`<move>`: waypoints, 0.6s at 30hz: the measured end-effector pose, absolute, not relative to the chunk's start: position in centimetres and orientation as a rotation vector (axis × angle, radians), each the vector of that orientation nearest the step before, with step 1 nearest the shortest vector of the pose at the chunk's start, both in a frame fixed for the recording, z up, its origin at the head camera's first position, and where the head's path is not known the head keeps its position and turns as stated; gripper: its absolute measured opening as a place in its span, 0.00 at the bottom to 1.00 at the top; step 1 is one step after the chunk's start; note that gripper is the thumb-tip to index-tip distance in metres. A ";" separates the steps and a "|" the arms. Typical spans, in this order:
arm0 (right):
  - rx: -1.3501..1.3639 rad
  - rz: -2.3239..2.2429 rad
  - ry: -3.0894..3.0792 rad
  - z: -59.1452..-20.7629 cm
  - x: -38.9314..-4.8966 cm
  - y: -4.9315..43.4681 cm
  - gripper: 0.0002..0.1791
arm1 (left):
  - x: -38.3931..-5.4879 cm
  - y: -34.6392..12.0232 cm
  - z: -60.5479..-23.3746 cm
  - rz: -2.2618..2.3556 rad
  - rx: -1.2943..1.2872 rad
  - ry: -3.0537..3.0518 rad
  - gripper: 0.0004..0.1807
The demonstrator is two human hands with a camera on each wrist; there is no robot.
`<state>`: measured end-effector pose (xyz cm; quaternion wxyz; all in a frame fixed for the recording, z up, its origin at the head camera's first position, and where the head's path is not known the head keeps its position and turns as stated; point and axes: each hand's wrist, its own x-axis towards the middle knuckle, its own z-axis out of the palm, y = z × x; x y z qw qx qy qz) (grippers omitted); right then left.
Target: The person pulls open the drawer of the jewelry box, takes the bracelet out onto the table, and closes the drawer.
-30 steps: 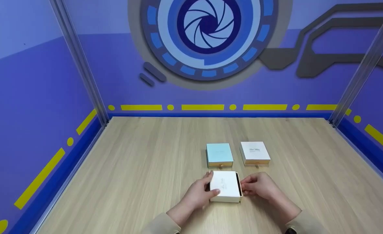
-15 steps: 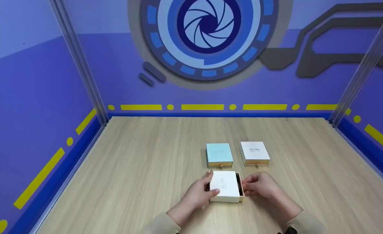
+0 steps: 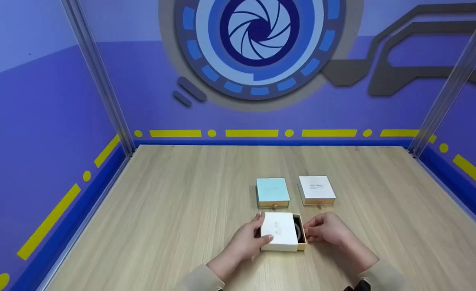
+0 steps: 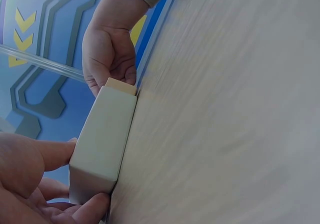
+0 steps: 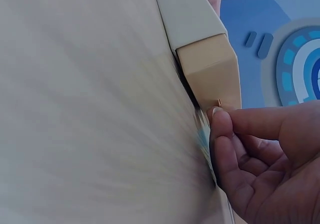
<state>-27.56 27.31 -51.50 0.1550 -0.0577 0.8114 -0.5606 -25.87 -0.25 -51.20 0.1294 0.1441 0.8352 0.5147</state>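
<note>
The left hand [image 3: 244, 241] grips the white box [image 3: 279, 229]. The right hand [image 3: 330, 230] pinches the tab [image 5: 219, 103] of the box's part-open drawer [image 5: 209, 74].

The head view is evenly bright, the 2 wrist views dimmer with the tabletop [image 5: 90, 109] blurred.

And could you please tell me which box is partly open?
The white box gripped by the left hand: its drawer sticks out toward the right hand, while the light-blue box and other white box are closed.
</note>
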 end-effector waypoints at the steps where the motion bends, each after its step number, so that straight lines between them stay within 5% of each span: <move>1: -0.168 -1.601 2.325 -51.4 -27.6 27.4 0.08 | -25.9 -0.2 -51.2 1.496 0.419 2.427 0.40; 18: -0.174 -1.538 2.349 -50.8 -27.6 28.3 0.07 | -25.8 -0.2 -51.0 1.483 0.387 2.433 0.41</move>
